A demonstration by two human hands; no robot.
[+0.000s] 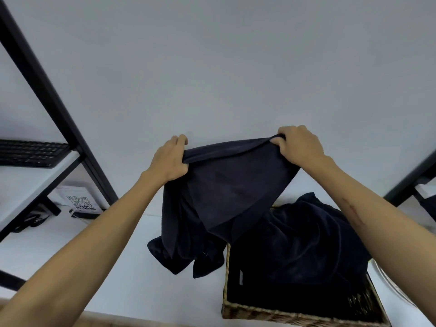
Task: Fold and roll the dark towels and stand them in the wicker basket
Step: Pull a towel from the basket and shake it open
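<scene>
A dark navy towel [226, 185] hangs stretched in the air between my two hands, above the white table. My left hand [171, 159] grips its upper left corner and my right hand [299, 147] grips its upper right corner. The towel's lower end droops in crumpled folds onto the table just left of the wicker basket [271, 313]. The basket sits at the lower right and holds more dark towels [304, 241], heaped loosely and spilling above its rim.
A white table [132, 274] runs under everything. A black metal shelf frame [59, 109] stands at the left with a black keyboard [30, 152] on its shelf. A QR-code card [79, 202] leans below. Another black frame [410, 182] is at the right edge.
</scene>
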